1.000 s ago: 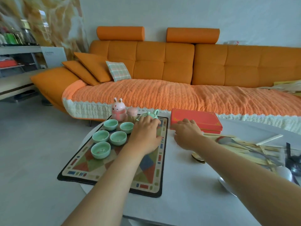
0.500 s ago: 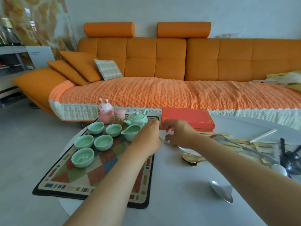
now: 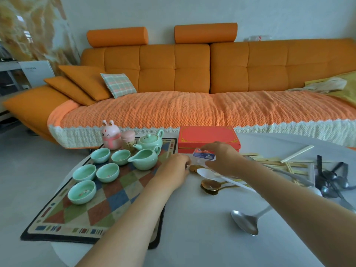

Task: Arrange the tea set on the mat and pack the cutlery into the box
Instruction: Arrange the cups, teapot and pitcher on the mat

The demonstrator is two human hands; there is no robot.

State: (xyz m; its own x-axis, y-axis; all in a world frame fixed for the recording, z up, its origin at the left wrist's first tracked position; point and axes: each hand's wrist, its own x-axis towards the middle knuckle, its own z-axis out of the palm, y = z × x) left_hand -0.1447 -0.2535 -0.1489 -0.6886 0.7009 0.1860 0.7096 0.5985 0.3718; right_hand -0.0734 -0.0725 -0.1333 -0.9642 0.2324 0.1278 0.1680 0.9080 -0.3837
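An orange tufted sofa (image 3: 192,74) with a knitted orange throw fills the upper half of the frame. Below it, a white round table (image 3: 202,237) takes up the lower half. At lower left lies a woven mat (image 3: 81,214) with a coloured diamond pattern and dark border. It carries five celadon cups (image 3: 107,172), a matching pitcher (image 3: 144,158) and a lidded teapot (image 3: 150,141), all glossy and rounded, with a pink rabbit figurine (image 3: 110,134) behind them. A closed red box (image 3: 208,138) with gold trim sits at centre, just right of the mat's far corner. Cutlery lies scattered at right: pale chopsticks (image 3: 296,154), a white plastic spoon (image 3: 210,173), a gold spoon (image 3: 211,185), a steel spoon (image 3: 244,222) and dark utensils (image 3: 331,176) near the edge. The right hand (image 3: 223,158), in front of the box, pinches a small clear packet (image 3: 204,156) with a blue label. The left hand (image 3: 173,170) is curled at the mat's right edge, fingertips meeting on a small brown item (image 3: 194,167), too blurred to identify.
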